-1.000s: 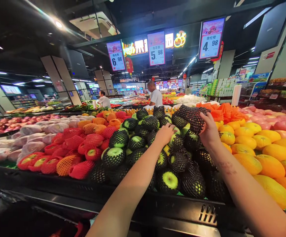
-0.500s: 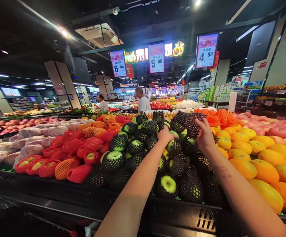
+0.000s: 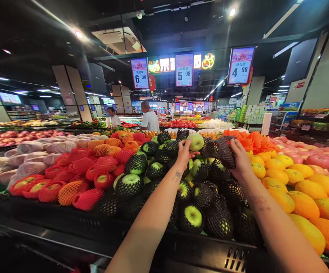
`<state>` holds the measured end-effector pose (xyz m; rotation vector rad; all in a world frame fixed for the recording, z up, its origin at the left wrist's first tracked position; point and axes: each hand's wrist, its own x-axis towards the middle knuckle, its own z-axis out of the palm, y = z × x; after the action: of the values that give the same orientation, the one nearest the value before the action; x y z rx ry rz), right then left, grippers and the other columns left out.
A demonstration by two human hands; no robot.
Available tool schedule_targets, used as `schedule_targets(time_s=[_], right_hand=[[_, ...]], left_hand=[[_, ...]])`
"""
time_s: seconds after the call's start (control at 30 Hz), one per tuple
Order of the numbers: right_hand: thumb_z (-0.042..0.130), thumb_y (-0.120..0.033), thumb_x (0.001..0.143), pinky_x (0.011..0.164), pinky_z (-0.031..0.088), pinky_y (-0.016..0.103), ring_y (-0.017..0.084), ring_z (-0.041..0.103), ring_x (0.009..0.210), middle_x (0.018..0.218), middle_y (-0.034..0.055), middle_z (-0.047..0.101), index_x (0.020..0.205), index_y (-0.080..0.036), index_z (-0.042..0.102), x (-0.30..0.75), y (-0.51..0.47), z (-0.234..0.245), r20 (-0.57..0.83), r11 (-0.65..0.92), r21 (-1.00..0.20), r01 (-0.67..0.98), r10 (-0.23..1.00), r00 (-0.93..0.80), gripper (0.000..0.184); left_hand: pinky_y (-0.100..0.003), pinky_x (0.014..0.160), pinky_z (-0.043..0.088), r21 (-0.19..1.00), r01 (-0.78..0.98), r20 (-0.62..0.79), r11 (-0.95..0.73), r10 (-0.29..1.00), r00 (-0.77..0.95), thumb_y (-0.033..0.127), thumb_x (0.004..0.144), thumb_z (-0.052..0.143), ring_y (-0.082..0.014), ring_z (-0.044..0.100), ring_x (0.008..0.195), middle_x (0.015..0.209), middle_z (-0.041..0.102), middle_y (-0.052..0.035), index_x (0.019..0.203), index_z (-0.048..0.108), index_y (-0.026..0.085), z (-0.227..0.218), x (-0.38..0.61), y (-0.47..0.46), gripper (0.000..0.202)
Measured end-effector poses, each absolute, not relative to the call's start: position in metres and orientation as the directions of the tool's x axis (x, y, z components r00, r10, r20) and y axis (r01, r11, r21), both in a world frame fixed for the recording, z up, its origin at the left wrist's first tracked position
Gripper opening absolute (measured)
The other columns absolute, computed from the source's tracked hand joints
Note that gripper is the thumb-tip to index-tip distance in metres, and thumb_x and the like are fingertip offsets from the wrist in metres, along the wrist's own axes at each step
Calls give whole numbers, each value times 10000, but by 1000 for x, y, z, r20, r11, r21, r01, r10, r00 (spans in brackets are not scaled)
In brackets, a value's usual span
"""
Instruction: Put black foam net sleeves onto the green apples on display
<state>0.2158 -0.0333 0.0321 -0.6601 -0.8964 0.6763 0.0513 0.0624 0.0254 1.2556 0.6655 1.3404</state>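
A bare green apple (image 3: 196, 142) is gripped in the fingers of my left hand (image 3: 184, 154), raised above the pile. To its right, my right hand (image 3: 240, 157) is closed on a black foam net sleeve (image 3: 223, 151); whether anything is inside the sleeve I cannot tell. The sleeve's left end comes close to the apple. Below both hands lie several green apples (image 3: 193, 216), most of them wrapped in black foam nets.
Red-netted fruits (image 3: 80, 170) and bagged fruits (image 3: 30, 161) lie to the left. Oranges (image 3: 298, 201) and pink apples (image 3: 320, 161) fill the right side. A black crate edge (image 3: 204, 252) runs along the front. Two people stand beyond the display, one in a light shirt (image 3: 150, 121).
My left hand has lifted a bare green apple out of the pile. My right hand has turned slightly, and the black net sleeve now hangs lower. A person beyond has shifted left in view.
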Motion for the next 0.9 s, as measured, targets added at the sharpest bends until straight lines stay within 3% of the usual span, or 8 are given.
schedule_targets(time_s=[0.07, 0.13, 0.2, 0.27, 0.43, 0.63, 0.77, 0.9], right_hand=[[884, -489, 621, 602, 520, 259, 162, 643, 684, 818, -16, 714, 843, -255, 704, 210, -41, 31, 441, 476, -847, -236, 878, 187, 369], [851, -496, 683, 617, 513, 261, 154, 633, 664, 794, -1, 718, 847, -233, 739, 204, -49, 30, 411, 398, -911, -111, 901, -137, 330], [789, -500, 763, 693, 527, 288, 166, 641, 718, 826, 9, 728, 859, -219, 757, 199, -54, 30, 394, 451, -890, 64, 832, -391, 298], [721, -497, 828, 783, 531, 332, 188, 648, 790, 867, 13, 735, 888, -217, 760, 195, -55, 30, 404, 558, -805, 204, 766, -501, 290], [732, -490, 822, 710, 489, 340, 198, 616, 739, 813, 2, 707, 845, -238, 718, 195, -46, 25, 652, 670, -587, 454, 724, -225, 253], [768, -505, 809, 647, 448, 345, 195, 603, 678, 785, 5, 698, 808, -261, 688, 208, -43, 27, 872, 650, -418, 635, 483, 80, 256], [762, -506, 806, 620, 438, 337, 204, 607, 719, 769, 11, 669, 762, -255, 674, 209, -44, 31, 886, 665, -433, 608, 438, 152, 270], [792, -517, 752, 579, 430, 319, 192, 583, 683, 752, 9, 664, 741, -248, 690, 207, -42, 30, 827, 677, -556, 482, 509, 240, 288]], left_hand=[[-178, 476, 386, 837, -543, 283, -75, 907, 311, 473, 882, 561, -109, 675, 565, 973, 669, -44, 1217, 420, 224, 27, 50, 58, 441], [-181, 481, 417, 814, -580, 266, 30, 868, 419, 453, 896, 542, -132, 704, 618, 1006, 685, -73, 1279, 449, 206, 27, 50, 53, 465], [-218, 537, 493, 831, -547, 238, 103, 822, 517, 433, 914, 517, -176, 735, 717, 1067, 705, -112, 1341, 464, 190, 26, 53, 48, 494], [-279, 677, 569, 843, -524, 248, 118, 780, 575, 408, 920, 521, -216, 744, 877, 1159, 709, -124, 1381, 477, 196, 24, 56, 42, 509], [-327, 1037, 503, 856, -516, 352, 33, 693, 629, 331, 894, 588, -205, 663, 1164, 1293, 690, -37, 1389, 543, 262, 19, 61, 34, 502], [-384, 979, 542, 902, -399, 193, 166, 673, 714, 409, 907, 532, -244, 715, 1031, 1103, 766, -53, 1350, 607, 233, 17, 63, 35, 483], [-395, 970, 550, 930, -308, 111, 201, 645, 756, 478, 940, 507, -262, 720, 1006, 1044, 776, -91, 1248, 678, 169, 17, 61, 32, 468], [-388, 1058, 501, 948, -308, 193, 83, 620, 760, 388, 896, 664, -243, 697, 1094, 1166, 752, -74, 1287, 646, 209, 16, 58, 30, 431]])
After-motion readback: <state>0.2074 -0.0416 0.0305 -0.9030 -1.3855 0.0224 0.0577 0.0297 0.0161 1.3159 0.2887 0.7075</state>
